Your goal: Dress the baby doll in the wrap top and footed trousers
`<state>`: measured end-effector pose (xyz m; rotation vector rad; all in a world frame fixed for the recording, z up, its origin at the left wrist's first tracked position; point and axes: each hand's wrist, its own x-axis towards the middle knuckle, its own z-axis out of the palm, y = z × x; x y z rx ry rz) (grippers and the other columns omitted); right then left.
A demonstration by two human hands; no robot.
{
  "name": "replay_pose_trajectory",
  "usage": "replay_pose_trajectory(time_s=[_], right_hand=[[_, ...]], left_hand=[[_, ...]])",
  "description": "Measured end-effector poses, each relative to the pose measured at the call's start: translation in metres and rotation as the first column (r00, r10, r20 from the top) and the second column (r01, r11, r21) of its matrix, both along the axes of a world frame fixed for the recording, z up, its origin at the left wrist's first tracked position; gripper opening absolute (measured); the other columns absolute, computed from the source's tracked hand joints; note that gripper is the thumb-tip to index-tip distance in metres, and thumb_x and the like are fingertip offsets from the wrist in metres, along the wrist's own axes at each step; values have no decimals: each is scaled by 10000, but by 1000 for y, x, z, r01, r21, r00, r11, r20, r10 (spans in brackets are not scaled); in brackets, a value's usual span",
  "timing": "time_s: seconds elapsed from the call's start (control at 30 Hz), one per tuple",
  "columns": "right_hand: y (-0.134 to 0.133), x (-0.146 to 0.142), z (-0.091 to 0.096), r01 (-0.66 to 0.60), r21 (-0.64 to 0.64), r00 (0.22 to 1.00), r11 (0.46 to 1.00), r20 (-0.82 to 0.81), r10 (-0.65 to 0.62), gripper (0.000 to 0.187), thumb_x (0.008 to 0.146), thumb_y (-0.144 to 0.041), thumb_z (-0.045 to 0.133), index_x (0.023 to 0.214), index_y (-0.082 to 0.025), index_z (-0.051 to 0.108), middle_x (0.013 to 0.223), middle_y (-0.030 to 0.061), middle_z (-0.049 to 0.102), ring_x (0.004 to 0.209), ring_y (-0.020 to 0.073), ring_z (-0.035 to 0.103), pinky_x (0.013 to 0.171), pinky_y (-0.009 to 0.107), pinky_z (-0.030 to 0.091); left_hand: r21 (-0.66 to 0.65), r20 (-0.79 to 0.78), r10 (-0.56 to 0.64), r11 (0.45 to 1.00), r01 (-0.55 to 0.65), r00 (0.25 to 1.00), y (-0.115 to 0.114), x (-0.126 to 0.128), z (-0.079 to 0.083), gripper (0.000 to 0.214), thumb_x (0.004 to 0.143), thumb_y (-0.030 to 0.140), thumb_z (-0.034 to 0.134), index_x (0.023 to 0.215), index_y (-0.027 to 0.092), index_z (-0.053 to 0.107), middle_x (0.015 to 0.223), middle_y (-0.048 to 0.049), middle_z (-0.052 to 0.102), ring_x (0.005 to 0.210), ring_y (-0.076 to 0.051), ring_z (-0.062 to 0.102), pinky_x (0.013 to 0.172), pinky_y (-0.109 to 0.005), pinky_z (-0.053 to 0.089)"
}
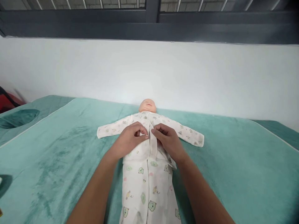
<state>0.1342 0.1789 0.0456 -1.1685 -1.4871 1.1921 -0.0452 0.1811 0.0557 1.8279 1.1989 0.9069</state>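
Note:
A baby doll [147, 105] lies on its back, its head toward the wall. It wears a white printed baby jacket [116, 127] with both sleeves spread to the sides, and matching white pants [142, 193] below. My left hand [134, 138] pinches one edge of the jacket's front opening at the chest. Opposite it, my right hand [167, 137] pinches the other edge between thumb and fingers. A narrow gap shows between the two edges. Any fastener under my fingertips is too small to make out.
A green plush cover [233, 168] lies under the doll. Behind it rises a white wall [149, 71] with a dark window frame [93, 26] above. A red and black object [7, 101] stands at the far left. Small partly cut-off items sit at the lower left edge.

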Motion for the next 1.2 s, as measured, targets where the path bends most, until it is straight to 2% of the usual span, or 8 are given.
replay_pose_trajectory(time_s=[0.17, 0.3, 0.4, 0.73, 0.87, 1.03, 1.2], right_hand=[[-1, -2, -1, -41, 49, 999, 998, -11, 42, 210, 846, -364, 594, 750, -185, 542, 626, -46, 409, 580, 83, 348, 530, 221, 280], [0, -1, -2, -86, 103, 996, 991, 30, 83, 169, 840, -343, 605, 787, -191, 554, 684, -34, 461, 620, 92, 387, 563, 227, 312], [1, 0, -2, -101, 109, 994, 989, 58, 95, 174, 835, -351, 612, 796, -195, 547, 680, -36, 459, 613, 91, 386, 556, 227, 312], [1, 5, 3, -178, 87, 983, 980, 61, 173, 176, 858, -368, 581, 807, -199, 585, 665, -35, 463, 591, 88, 374, 536, 235, 300], [1, 8, 6, -220, 108, 975, 969, 51, 216, 208, 889, -357, 528, 789, -193, 608, 705, -12, 521, 600, 94, 415, 551, 246, 321], [3, 4, 1, -111, 180, 991, 977, 101, 94, 83, 821, -293, 612, 837, -212, 609, 794, -6, 557, 704, 117, 476, 632, 253, 372], [4, -1, -2, -91, 256, 979, 962, 200, 39, 137, 762, -229, 654, 875, -225, 577, 911, -8, 583, 822, 135, 500, 732, 262, 378]], left_hand=[[-222, 267, -11, 972, 73, 964, -3, -2, 4, 191, 817, 372, 644, 813, 184, 607, 664, 37, 521, 584, -77, 423, 539, -204, 332], [-294, 394, 14, 949, 112, 919, -3, -3, 4, 194, 804, 353, 676, 842, 164, 659, 706, -4, 606, 666, -99, 539, 636, -220, 436], [-334, 445, 33, 933, 132, 895, -1, -4, 2, 194, 798, 346, 691, 861, 163, 678, 719, -12, 625, 680, -101, 564, 671, -229, 469], [-359, 471, 92, 928, 96, 877, 0, -2, -1, 191, 768, 333, 729, 764, 167, 635, 674, 8, 621, 626, -81, 557, 620, -203, 464], [-345, 475, 80, 933, 102, 876, 2, -2, -4, 189, 761, 317, 733, 753, 158, 630, 671, 3, 620, 627, -86, 568, 616, -207, 469], [-342, 462, 59, 933, 116, 885, 1, -3, -4, 203, 767, 342, 722, 778, 157, 638, 690, 1, 616, 657, -99, 587, 642, -223, 485], [-349, 413, 103, 936, 53, 905, -1, -1, 0, 241, 740, 363, 735, 837, 163, 643, 722, 15, 593, 621, -86, 566, 605, -220, 479]])
